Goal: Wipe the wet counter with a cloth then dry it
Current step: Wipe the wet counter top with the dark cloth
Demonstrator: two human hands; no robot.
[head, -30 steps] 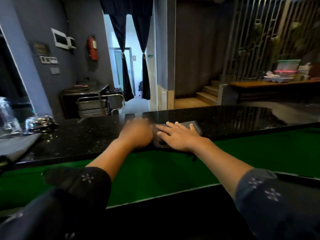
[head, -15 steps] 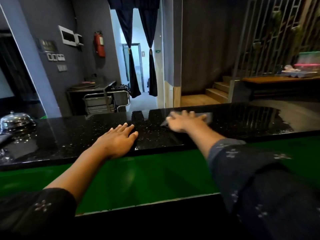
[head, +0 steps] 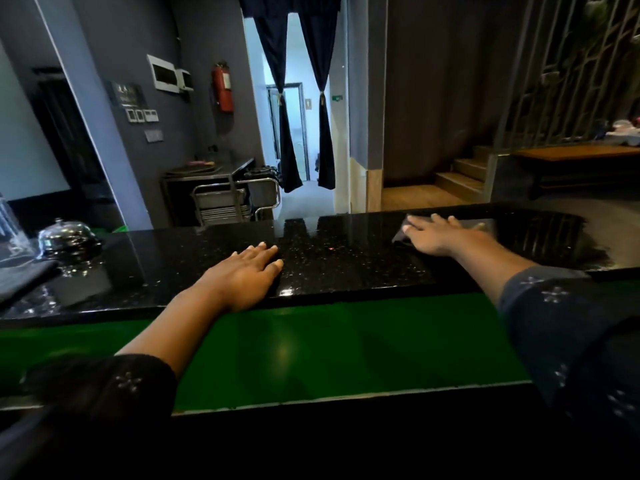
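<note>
A black speckled stone counter (head: pixel 346 268) runs across the view, glossy with small droplets. My right hand (head: pixel 438 235) lies flat, fingers spread, pressing a dark grey cloth (head: pixel 479 225) onto the counter near its far edge at the right. The cloth shows beside and under my fingers. My left hand (head: pixel 244 275) rests palm down on the counter near the front edge, fingers slightly apart, holding nothing.
A steel dome-shaped bell (head: pixel 67 235) and a folded grey cloth (head: pixel 24 278) sit at the counter's left end, with a glass object (head: pixel 8 230) beside them. A green ledge (head: pixel 311 344) lies below the counter's front edge. A wet patch (head: pixel 620 251) glints at far right.
My right hand has slid the cloth to the right along the far edge of the counter. My left hand let go of the cloth and stays flat near the front edge.
</note>
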